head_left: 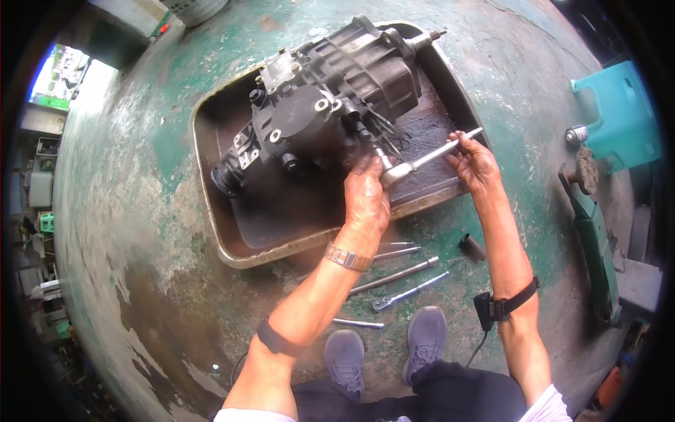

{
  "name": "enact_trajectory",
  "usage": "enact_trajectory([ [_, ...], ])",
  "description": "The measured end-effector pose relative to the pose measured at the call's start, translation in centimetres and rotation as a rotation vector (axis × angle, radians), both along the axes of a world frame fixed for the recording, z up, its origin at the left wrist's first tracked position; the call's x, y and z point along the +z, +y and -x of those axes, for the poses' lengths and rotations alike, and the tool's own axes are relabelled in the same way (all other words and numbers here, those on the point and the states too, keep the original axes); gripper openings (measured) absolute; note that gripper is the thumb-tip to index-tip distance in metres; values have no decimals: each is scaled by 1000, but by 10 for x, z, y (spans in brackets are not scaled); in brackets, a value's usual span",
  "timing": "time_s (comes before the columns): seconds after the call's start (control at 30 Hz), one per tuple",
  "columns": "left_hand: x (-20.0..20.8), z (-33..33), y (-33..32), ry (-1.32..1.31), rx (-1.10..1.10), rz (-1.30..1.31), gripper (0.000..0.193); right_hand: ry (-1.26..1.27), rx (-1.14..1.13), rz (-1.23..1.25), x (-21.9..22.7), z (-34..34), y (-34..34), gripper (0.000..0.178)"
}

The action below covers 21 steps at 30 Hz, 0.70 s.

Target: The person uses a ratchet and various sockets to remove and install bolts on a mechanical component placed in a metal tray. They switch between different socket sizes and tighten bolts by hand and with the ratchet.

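A dark, greasy gearbox (302,119) lies in a shallow metal tray (235,260) on the floor. From its near right side a shiny extension bar (382,157) runs out to the head of a ratchet wrench (432,156). My left hand (365,195) is closed around the wrench's head, where it meets the bar; some of its fingertips are hidden. Farther right, my right hand (475,164) grips the wrench's handle near its end, thumb and fingers wrapped on it. The far end of the bar goes in among the gearbox parts, so what it sits on cannot be made out.
By my shoes lie a second ratchet (411,290), a long bar (397,274) and a short steel tube (472,247). At the right are a turquoise plastic stool (619,116) and a green floor jack (594,246). A bucket (197,8) stands at the back.
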<state>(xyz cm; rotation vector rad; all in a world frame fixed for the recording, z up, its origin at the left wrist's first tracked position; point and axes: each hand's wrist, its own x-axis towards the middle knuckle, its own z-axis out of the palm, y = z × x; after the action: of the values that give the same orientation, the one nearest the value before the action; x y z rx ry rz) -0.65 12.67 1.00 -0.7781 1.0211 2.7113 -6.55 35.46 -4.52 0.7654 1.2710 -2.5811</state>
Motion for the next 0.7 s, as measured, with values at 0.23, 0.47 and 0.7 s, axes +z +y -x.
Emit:
enact_trajectory([
  [0.23,13,-1,-1,-125,-131,81,18,166,70,-148,44,11,-8,17],
  [0.47,21,-5,-4,-86,-126,107,16,178,44,-202,65,-2,-14,13],
  [0.7,26,-1,-12,-125,-157,90,13,235,19,-202,79,-7,-22,14],
])
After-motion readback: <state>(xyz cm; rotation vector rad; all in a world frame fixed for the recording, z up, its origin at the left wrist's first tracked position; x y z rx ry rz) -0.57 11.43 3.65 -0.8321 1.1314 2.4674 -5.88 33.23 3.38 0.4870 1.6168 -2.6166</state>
